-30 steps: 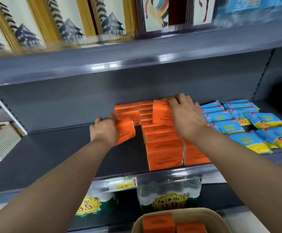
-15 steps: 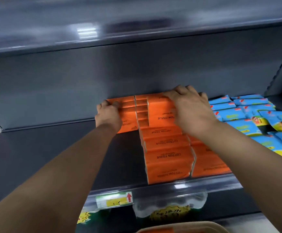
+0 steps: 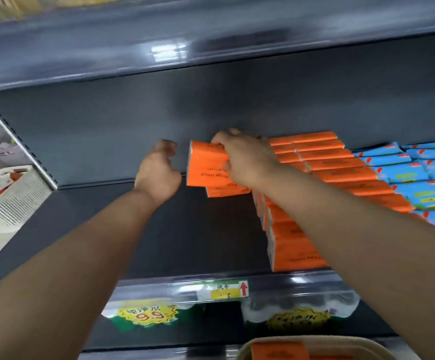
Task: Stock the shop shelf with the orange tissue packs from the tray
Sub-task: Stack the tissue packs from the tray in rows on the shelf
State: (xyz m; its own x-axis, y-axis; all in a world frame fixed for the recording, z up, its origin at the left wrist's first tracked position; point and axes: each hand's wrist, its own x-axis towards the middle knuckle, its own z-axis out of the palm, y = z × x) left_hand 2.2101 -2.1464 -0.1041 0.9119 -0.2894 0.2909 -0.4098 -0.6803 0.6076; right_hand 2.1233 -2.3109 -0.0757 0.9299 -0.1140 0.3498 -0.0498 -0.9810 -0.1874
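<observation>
Our right hand [image 3: 247, 158] grips a pack [image 3: 204, 165] at the shelf [image 3: 107, 216] rear, left of the rows [image 3: 341, 170]. Our left hand [image 3: 158, 172] hangs beside it, fingers loosely curled, holding nothing.

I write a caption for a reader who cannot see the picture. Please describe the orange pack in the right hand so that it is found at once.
On the dark grey shelf, orange tissue packs lie in rows. At their left end, the right hand grips one orange pack, tilted up on another pack.

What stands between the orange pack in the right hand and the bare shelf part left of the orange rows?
Nothing visible. The right hand holds the orange pack above bare shelf; the empty left hand is beside it.
</observation>
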